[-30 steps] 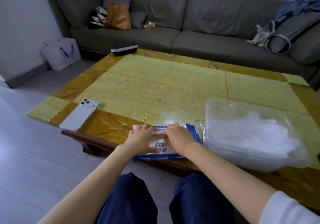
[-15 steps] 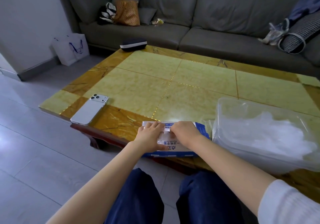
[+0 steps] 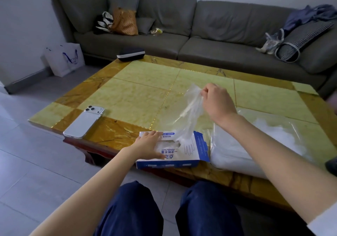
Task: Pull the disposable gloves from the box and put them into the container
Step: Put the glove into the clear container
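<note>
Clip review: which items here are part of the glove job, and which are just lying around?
In the job:
glove box, held down by the left hand
clear glove, pinched by the right hand
clear container beside the box

Lying about:
phone and dark case on the table
white bag on the floor
orange bag on the sofa

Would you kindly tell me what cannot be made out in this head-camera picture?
Head view only:
- Gloves left in the blue-and-white cardboard box: the left hand and the box's own top cover them.
- Whether the right hand pinches one clear plastic glove or several: blurred, see-through film.
- Clear plastic container, near corner: behind the right forearm.
- Dark object at the right edge: cut off by the frame.
</note>
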The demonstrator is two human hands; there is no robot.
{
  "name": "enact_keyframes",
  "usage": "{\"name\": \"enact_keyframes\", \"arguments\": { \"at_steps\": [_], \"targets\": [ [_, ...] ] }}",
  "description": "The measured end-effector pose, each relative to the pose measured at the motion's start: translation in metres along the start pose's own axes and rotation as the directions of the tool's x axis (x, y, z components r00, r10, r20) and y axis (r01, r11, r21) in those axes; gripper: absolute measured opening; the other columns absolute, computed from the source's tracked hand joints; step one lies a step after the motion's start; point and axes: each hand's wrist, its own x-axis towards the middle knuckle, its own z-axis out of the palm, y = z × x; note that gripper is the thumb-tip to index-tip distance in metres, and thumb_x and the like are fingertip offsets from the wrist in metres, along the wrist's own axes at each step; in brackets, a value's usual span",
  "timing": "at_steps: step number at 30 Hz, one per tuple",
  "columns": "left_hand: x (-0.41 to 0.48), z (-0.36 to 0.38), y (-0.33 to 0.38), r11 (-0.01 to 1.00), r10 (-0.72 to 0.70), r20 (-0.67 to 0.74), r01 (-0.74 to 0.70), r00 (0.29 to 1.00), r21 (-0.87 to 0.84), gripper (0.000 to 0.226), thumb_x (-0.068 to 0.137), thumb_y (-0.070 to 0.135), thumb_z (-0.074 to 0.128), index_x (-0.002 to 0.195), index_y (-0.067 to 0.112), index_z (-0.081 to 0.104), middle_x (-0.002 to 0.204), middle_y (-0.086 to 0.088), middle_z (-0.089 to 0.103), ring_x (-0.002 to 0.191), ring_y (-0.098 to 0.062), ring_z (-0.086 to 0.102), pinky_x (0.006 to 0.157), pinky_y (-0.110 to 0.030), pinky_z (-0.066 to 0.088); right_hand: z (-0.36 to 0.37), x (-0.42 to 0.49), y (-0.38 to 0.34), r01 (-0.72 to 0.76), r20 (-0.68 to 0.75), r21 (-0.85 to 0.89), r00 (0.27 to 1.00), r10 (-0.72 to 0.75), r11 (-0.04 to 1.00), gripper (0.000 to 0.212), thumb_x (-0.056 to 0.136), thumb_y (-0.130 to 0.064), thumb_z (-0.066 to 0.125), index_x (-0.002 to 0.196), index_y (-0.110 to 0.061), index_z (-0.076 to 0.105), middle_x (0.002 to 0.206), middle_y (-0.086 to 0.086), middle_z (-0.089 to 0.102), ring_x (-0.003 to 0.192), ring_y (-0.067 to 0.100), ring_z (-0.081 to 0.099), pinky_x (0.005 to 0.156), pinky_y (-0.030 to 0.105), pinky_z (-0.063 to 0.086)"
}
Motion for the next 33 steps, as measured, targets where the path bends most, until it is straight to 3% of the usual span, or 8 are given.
{"name": "enact_keyframes", "arguments": {
  "at_steps": [7, 13, 16, 18, 20, 26, 30, 33],
  "targets": [
    [-0.006, -0.063, 0.058, 0.799, -0.039, -0.439, -0.236, 0.898, -0.553, 0.041, 0.097, 0.037, 0.045, 0.129, 0.011, 0.047, 0.125, -0.004, 0.055, 0.108, -0.015, 0.053, 0.087, -0.026, 0.042, -0.033, -0.022, 0.01, 0.101, 0.064, -0.011, 0.993, -0.1, 0.995, 0.018, 0.095, -0.026, 0.054, 0.088, -0.011, 0.059, 0.078, -0.002, 0.056, 0.068, 0.013, 0.054, 0.059, 0.022, 0.042],
    [-0.003, -0.094, 0.107, 0.861, 0.21, -0.307, -0.325, 0.928, -0.392, 0.038, 0.089, 0.047, 0.055, 0.097, 0.011, 0.062, 0.091, -0.004, 0.063, 0.079, -0.018, 0.057, 0.069, -0.028, 0.045, -0.042, -0.038, 0.015, 0.24, 0.058, 0.105, 0.967, -0.247, 0.965, 0.015, 0.089, -0.024, 0.062, 0.092, -0.01, 0.065, 0.085, -0.001, 0.062, 0.077, 0.016, 0.06, 0.07, 0.032, 0.052],
    [-0.001, -0.097, 0.121, 0.789, 0.227, -0.398, -0.407, 0.889, -0.459, 0.022, 0.089, 0.025, 0.062, 0.092, 0.004, 0.066, 0.079, 0.004, 0.067, 0.078, -0.012, 0.064, 0.08, -0.03, 0.051, -0.039, -0.041, 0.028, 0.071, 0.001, 0.345, 0.997, -0.076, 0.936, 0.04, 0.085, -0.026, 0.067, 0.118, -0.007, 0.057, 0.111, 0.0, 0.057, 0.103, 0.013, 0.054, 0.094, 0.028, 0.046],
    [0.0, -0.097, 0.128, 0.721, 0.213, -0.474, -0.465, 0.854, -0.513, 0.013, 0.089, 0.017, 0.062, 0.091, 0.005, 0.064, 0.079, 0.007, 0.067, 0.073, 0.001, 0.063, 0.076, -0.014, 0.051, -0.04, -0.043, 0.041, -0.261, 0.197, 0.547, 0.964, 0.18, 0.796, 0.072, 0.08, -0.045, 0.066, 0.131, 0.001, 0.044, 0.132, 0.013, 0.051, 0.121, 0.024, 0.05, 0.105, 0.033, 0.038],
    [-0.001, -0.095, 0.136, 0.647, 0.184, -0.514, -0.497, 0.838, -0.579, 0.005, 0.089, 0.013, 0.061, 0.092, 0.011, 0.064, 0.082, 0.005, 0.067, 0.071, 0.006, 0.062, 0.074, -0.009, 0.049, -0.038, -0.049, 0.052, -0.467, 0.455, 0.687, 0.874, 0.172, 0.557, 0.092, 0.069, -0.067, 0.064, 0.123, 0.006, 0.052, 0.126, 0.025, 0.054, 0.119, 0.035, 0.051, 0.106, 0.041, 0.039],
    [0.007, -0.084, 0.145, 0.582, 0.124, -0.506, -0.475, 0.854, -0.66, 0.009, 0.086, 0.004, 0.064, 0.094, 0.008, 0.063, 0.083, 0.004, 0.065, 0.07, 0.004, 0.061, 0.072, -0.011, 0.048, -0.056, -0.046, 0.069, -0.472, 0.444, 0.878, 0.868, 0.221, 0.087, 0.017, 0.078, -0.012, 0.067, 0.094, -0.011, 0.061, 0.085, 0.001, 0.065, 0.074, 0.009, 0.065, 0.076, 0.02, 0.056],
    [0.019, -0.081, 0.138, 0.761, 0.028, -0.437, -0.302, 0.899, -0.575, 0.019, 0.089, 0.015, 0.062, 0.107, 0.012, 0.057, 0.096, 0.006, 0.06, 0.095, -0.013, 0.059, 0.077, -0.015, 0.047, -0.078, -0.035, 0.086, -0.358, 0.23, 0.815, 0.922, 0.312, 0.455, 0.017, 0.081, -0.003, 0.069, 0.088, -0.016, 0.06, 0.082, -0.002, 0.063, 0.076, 0.01, 0.061, 0.063, 0.015, 0.051],
    [0.026, -0.098, 0.155, 0.783, 0.052, -0.493, -0.342, 0.869, -0.52, 0.06, 0.082, 0.028, 0.07, 0.134, 0.016, 0.041, 0.13, 0.004, 0.047, 0.118, -0.011, 0.045, 0.098, -0.025, 0.039, -0.096, -0.028, 0.092, -0.2, 0.084, 0.621, 0.978, 0.19, 0.758, 0.024, 0.076, -0.005, 0.076, 0.08, -0.024, 0.061, 0.084, -0.004, 0.067, 0.077, 0.012, 0.064, 0.07, 0.02, 0.051]
  ]
}}
